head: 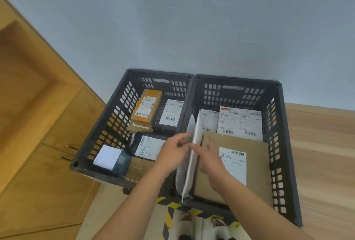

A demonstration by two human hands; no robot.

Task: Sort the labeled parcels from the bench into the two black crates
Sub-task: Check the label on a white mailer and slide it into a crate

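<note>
Two black crates stand side by side against the wall: the left crate [107, 124] and the right crate [278, 143]. A white padded mailer [193, 163] stands on its edge along the right crate's left wall. My left hand [174, 148] holds its left face near the top. My right hand [209, 158] lies on its right side with fingers fairly straight, over a flat brown labeled parcel [255, 163]. White labeled parcels [239, 122] lie at the back of the right crate. The left crate holds an orange box [147, 106], a dark labeled box [169, 114] and a black bag parcel [147, 146].
A white and blue box [110, 158] sits in the left crate's near corner. Wooden cabinets [38, 115] rise on the left. Wooden floor [322, 153] lies to the right. Yellow and black hazard tape [172, 207] marks the surface just in front of the crates.
</note>
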